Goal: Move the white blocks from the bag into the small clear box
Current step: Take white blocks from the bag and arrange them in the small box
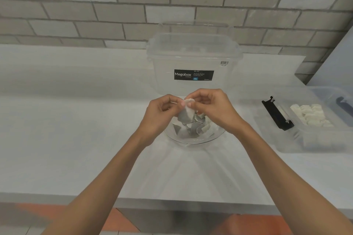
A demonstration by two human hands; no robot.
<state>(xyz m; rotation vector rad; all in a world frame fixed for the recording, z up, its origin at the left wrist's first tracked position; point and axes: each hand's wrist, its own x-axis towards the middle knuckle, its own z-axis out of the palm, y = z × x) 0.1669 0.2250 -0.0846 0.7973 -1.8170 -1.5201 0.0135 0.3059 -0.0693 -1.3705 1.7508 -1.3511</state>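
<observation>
Above the round glass bowl (193, 140), left hand (160, 112) and right hand (212, 107) both pinch a small crinkled bag (185, 116), perhaps paper. Right of the bowl, lumpy white blocks (311, 114) lie in the small clear box (315, 143).

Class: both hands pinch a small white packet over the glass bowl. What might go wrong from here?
1. The left hand and right hand pinch the packet directly above the bowl. If it tears suddenly, its contents may drop among the grey pieces there.
2. The small box sits well off to the right, so whatever comes out might slip during the carry.
</observation>
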